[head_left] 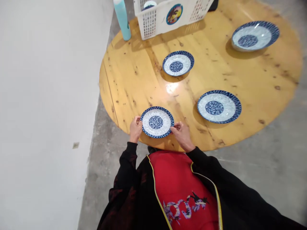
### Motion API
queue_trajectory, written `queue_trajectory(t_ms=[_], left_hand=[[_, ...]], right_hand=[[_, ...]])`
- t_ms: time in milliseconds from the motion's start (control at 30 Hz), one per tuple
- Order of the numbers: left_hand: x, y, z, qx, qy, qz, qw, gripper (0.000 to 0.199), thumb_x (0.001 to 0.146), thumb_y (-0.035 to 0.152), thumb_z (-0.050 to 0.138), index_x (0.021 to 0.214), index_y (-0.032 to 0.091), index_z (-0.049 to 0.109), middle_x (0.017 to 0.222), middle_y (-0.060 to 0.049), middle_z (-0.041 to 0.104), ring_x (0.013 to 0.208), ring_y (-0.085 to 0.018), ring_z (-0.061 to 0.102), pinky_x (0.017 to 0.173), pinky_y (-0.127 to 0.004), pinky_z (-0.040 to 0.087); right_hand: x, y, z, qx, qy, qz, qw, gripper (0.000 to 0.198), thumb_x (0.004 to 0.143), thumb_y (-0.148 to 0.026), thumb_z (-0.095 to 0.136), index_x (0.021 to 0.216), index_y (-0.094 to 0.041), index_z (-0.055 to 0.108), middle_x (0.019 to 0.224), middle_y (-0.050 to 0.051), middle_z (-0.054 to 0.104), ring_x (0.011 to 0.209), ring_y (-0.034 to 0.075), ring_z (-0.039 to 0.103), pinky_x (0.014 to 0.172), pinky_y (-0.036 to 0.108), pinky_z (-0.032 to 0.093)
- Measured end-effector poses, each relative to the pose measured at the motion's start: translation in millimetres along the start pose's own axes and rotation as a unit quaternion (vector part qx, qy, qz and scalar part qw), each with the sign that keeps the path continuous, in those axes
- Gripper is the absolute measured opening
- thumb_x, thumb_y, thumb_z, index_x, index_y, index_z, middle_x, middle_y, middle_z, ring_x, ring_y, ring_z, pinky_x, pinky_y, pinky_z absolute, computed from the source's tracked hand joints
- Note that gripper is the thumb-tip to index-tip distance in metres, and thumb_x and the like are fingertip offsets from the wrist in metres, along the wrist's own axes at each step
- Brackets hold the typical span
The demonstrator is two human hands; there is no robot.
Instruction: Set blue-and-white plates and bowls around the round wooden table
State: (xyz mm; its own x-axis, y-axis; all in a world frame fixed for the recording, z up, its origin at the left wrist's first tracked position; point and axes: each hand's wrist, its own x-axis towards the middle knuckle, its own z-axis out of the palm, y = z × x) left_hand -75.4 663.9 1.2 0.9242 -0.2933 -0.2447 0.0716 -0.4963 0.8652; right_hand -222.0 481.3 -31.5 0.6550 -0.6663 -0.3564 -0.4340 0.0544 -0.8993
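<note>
Plate (pixel 155 122) pinched at both sides!

Left grip (pixel 136 128) and right grip (pixel 181 134) are closed on its rim, at the near left edge of the counter (pixel 127 86). Purple lettering (pixel 185 206) crosses the red shirt (pixel 172 172), not clearly readable; a round palm sticker (pixel 174 14) marks the far basket (pixel 160 24). Knotty yellow wood, grey floor (pixel 105 159), white wall (pixel 48 80) left.
</note>
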Motion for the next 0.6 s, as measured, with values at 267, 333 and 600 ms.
queue_trajectory(t_ms=[267,333,600], left_hand=[[45.8,-7.3,-15.2,0.029,0.030,-0.009,0.999,0.016,0.084,0.013,0.050,0.093,0.019,0.061,0.088,-0.003,0.068,0.080,-0.016,0.064,0.076,-0.024,0.051],[55.0,-9.2,-18.4,0.026,0.025,-0.009,0.999,0.016,0.083,0.012,0.050,0.092,0.019,0.061,0.087,-0.003,0.068,0.080,-0.016,0.064,0.075,-0.024,0.051],[95.9,-23.8,-42.8,0.040,0.000,0.034,0.999,0.018,0.081,0.016,0.050,0.093,0.019,0.063,0.092,-0.004,0.071,0.086,-0.017,0.066,0.081,-0.026,0.051]], right_hand=[[23.1,-11.9,40.7,0.025,-0.023,0.035,0.999,0.016,0.070,-0.031,0.057,0.081,-0.025,0.048,0.062,-0.001,0.059,0.057,0.021,0.061,0.056,0.032,0.048],[24.6,-14.1,48.1,0.013,-0.019,0.038,0.999,0.015,0.070,-0.030,0.057,0.081,-0.025,0.047,0.063,-0.001,0.060,0.059,0.021,0.062,0.057,0.032,0.047],[26.8,-18.8,88.2,0.002,0.013,0.031,0.999,0.012,0.073,-0.026,0.056,0.079,-0.024,0.047,0.068,-0.002,0.059,0.065,0.019,0.062,0.063,0.030,0.046]])
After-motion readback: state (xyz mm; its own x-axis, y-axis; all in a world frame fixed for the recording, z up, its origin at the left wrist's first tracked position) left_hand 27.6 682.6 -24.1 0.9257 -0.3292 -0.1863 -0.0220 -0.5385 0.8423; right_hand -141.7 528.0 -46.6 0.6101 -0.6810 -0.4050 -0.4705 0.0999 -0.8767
